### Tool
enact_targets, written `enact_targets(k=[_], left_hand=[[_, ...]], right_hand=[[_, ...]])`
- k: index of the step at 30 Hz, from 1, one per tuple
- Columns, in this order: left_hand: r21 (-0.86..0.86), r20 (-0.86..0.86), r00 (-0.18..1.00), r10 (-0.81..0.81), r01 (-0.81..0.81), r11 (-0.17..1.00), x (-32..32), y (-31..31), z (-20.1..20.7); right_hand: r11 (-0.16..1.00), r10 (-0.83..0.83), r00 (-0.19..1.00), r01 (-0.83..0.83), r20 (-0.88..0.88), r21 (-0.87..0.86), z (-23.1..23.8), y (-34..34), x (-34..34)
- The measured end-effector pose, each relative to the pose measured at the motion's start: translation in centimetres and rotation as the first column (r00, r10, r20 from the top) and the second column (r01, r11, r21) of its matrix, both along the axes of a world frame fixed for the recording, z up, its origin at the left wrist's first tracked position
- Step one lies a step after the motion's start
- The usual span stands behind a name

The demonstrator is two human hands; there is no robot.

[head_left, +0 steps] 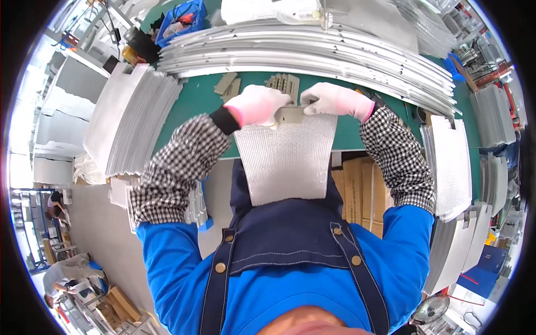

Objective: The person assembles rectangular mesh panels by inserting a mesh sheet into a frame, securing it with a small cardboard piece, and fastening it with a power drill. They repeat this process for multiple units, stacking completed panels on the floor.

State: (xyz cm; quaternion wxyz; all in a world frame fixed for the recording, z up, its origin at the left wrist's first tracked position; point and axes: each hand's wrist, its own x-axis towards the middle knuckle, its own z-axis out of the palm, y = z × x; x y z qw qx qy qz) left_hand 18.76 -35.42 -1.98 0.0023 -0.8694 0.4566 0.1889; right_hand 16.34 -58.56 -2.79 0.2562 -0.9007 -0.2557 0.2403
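Note:
A silver ribbed panel (287,159) rests upright-tilted against my front, its upper end at the edge of the green table. At the middle of that upper end sits a small beige plate (290,115). My white-gloved left hand (259,105) is closed with its fingertips on the plate's left end. Close to the plate's right end, my right hand (338,101) has thumb and fingers pinched together; whatever is between them is too small to make out. Just beyond my hands lies a group of similar beige pieces (287,84), and loose beige plates (225,83) lie left of it.
Long silver strips (312,50) lie in a pile across the table's back. Stacks of panels stand at the left (131,120) and right (451,162). A blue bin (181,22) sits far left. Cardboard (357,187) is under the table. Another person (61,282) is at lower left.

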Motion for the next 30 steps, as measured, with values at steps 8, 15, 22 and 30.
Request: enact_targets(k=[8,15,22,30], left_hand=[[-0.168,-0.083,0.943,0.321,-0.331,0.929,1.8,5.1,-2.3],[-0.465,-0.628,0.731,0.268,-0.628,0.624,1.7,9.0,-2.3],[-0.659,-0.73,0.663,0.167,-0.747,0.082,-0.6,12.4,-8.3],[-0.655,-0.756,0.651,0.075,-0.748,-0.109,1.1,10.9,-10.4]], right_hand=[[0.994,0.074,0.99,-0.083,0.122,0.076,-1.2,4.1,1.5],[0.979,0.175,0.951,-0.14,0.256,-0.151,-1.2,2.3,3.1],[0.67,-0.293,0.801,0.562,0.522,-0.486,-7.6,-24.6,6.4],[0.78,-0.28,0.797,0.514,0.535,-0.357,-4.4,-25.9,7.2]])
